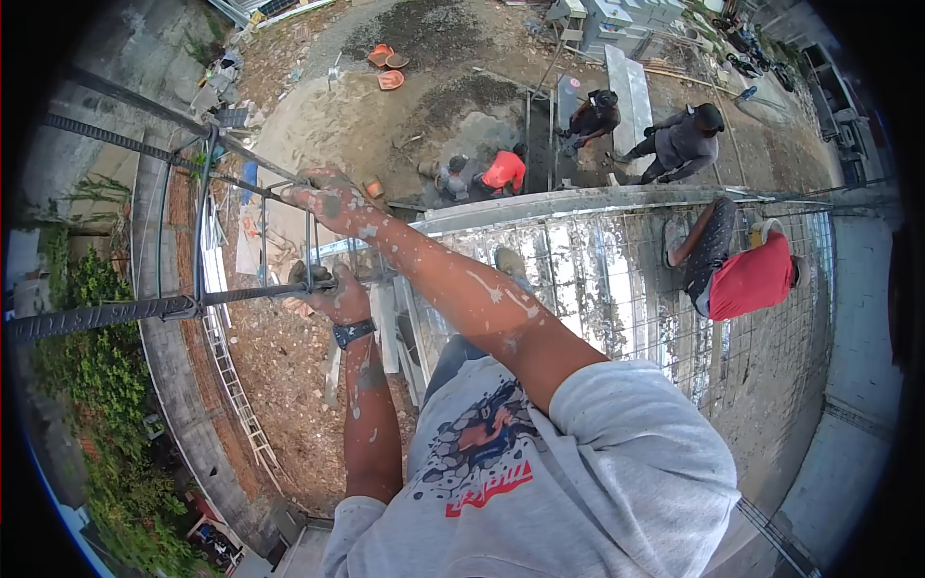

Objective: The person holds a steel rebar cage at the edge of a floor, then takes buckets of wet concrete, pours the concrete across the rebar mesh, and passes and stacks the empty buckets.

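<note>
Your left hand (337, 294), with a dark wristwatch (353, 333) just behind it, has its grip closed around the lower ribbed bar of a rebar cage (106, 316). Your right hand (334, 204) reaches across in front of you, its grip closed on an upper bar of the same cage, near a thin stirrup (264, 236) that stands between your two hands. The cage runs from your hands outward past the left edge of the slab deck, with the ground visible below it; a heavier stirrup (199, 236) rings its bars farther out. Grey cement smears mark both your forearms. On the deck, a steel mesh (602, 265) lies over shiny sheeting, and a co-worker in a red shirt (756, 281) bends near its right edge. Beyond the deck's far edge, down on the ground, four more people work around a trench, one in a bright red top (504, 170). Orange tubs (390, 80) sit farther back, and a ladder (236, 385) lies below the cage.
</note>
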{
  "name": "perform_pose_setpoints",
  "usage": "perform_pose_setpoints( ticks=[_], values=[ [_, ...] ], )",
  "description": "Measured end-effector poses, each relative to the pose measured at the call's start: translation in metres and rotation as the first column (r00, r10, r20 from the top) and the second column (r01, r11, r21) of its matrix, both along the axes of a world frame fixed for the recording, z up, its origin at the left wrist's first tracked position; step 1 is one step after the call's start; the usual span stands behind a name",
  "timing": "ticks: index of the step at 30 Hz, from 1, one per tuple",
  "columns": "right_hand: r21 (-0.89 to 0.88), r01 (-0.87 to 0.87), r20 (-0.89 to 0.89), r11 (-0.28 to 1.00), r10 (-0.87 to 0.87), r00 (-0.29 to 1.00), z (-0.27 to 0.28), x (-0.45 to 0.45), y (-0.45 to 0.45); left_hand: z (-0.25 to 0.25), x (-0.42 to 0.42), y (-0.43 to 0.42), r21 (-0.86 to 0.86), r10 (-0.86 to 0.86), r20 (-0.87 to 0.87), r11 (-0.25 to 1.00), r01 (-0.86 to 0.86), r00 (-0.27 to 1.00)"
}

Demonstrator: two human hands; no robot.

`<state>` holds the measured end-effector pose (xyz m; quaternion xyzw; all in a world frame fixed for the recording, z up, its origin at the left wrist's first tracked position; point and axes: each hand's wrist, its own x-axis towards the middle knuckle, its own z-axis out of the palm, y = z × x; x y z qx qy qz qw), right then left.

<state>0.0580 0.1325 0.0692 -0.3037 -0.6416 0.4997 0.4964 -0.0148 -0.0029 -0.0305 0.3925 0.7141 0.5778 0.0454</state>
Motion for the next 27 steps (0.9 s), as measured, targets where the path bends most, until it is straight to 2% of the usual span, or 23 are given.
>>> perform_pose_setpoints(
  ticks=[2, 5, 8, 9, 12, 13, 14, 16, 17, 18, 19, 20, 22, 23, 24, 26, 27],
  values=[
    [-0.032, 0.008, -0.028, 0.999, -0.009, 1.0, 0.007, 0.001, -0.003, 0.006, 0.005, 0.0, 0.023, -0.001, 0.073, 1.0, -0.001, 0.997],
    [-0.124, -0.004, 0.017, 0.992, 0.006, 1.0, 0.014, 0.005, -0.002, -0.007, -0.001, -0.002, 0.013, 0.011, 0.04, 1.0, -0.011, 0.999],
    [-0.166, -0.048, 0.038, 0.985, 0.055, 0.998, 0.006, 0.0, 0.003, -0.02, -0.008, -0.008, -0.144, 0.044, -0.021, 0.988, -0.046, 0.999],
    [-0.157, -0.155, 0.037, 0.975, 0.163, 0.986, 0.006, 0.004, 0.009, 0.003, 0.006, -0.002, 0.002, 0.031, 0.07, 1.0, -0.031, 0.997],
    [-0.042, 0.038, 0.058, 0.998, -0.036, 0.998, -0.034, -0.027, 0.009, 0.009, 0.007, -0.005, -0.165, 0.112, 0.02, 0.98, -0.108, 0.993],
    [-0.058, -0.083, 0.071, 0.995, 0.087, 0.994, -0.021, -0.017, 0.009, 0.007, 0.008, -0.005, -0.2, 0.195, 0.022, 0.962, -0.187, 0.98],
    [-0.167, -0.154, 0.086, 0.974, 0.17, 0.982, -0.007, -0.005, 0.009, 0.002, 0.01, -0.005, -0.234, 0.274, 0.02, 0.936, -0.262, 0.962],
    [-0.387, -0.269, 0.091, 0.882, 0.327, 0.941, 0.031, 0.02, 0.012, 0.002, 0.015, -0.009, -0.253, 0.331, 0.032, 0.915, -0.313, 0.943],
    [-0.41, -0.441, 0.089, 0.798, 0.517, 0.852, 0.032, 0.023, 0.026, 0.004, 0.015, -0.009, -0.231, 0.312, 0.053, 0.928, -0.292, 0.949],
    [-0.395, -0.392, 0.104, 0.831, 0.465, 0.879, 0.027, 0.022, 0.028, 0.004, 0.016, -0.007, -0.205, 0.291, 0.077, 0.941, -0.271, 0.954],
    [-0.38, -0.343, 0.121, 0.859, 0.414, 0.902, 0.021, 0.017, 0.021, -0.009, 0.008, -0.009, -0.087, 0.263, 0.107, 0.963, -0.254, 0.959],
    [-0.364, -0.295, 0.14, 0.884, 0.364, 0.921, 0.015, 0.015, 0.016, -0.022, -0.003, -0.013, -0.123, 0.245, 0.132, 0.965, -0.23, 0.96],
    [-0.344, -0.348, 0.11, 0.872, 0.406, 0.907, 0.023, 0.021, 0.02, -0.031, -0.015, -0.025, -0.203, 0.216, 0.174, 0.963, -0.18, 0.961],
    [-0.334, -0.38, 0.115, 0.862, 0.438, 0.892, 0.025, 0.021, 0.025, -0.035, -0.009, -0.023, -0.132, 0.335, 0.104, 0.938, -0.321, 0.936],
    [-0.324, -0.409, 0.123, 0.853, 0.466, 0.876, 0.025, 0.02, 0.029, -0.041, -0.014, -0.026, -0.146, 0.304, 0.11, 0.947, -0.287, 0.946],
    [-0.193, -0.332, 0.075, 0.923, 0.351, 0.933, 0.005, 0.008, 0.024, -0.057, -0.027, -0.038, -0.172, 0.243, 0.127, 0.96, -0.22, 0.962],
    [-0.129, -0.281, 0.06, 0.951, 0.29, 0.955, -0.003, 0.001, 0.019, 0.003, 0.019, -0.001, -0.079, 0.28, 0.224, 0.96, -0.269, 0.934]
  ],
)
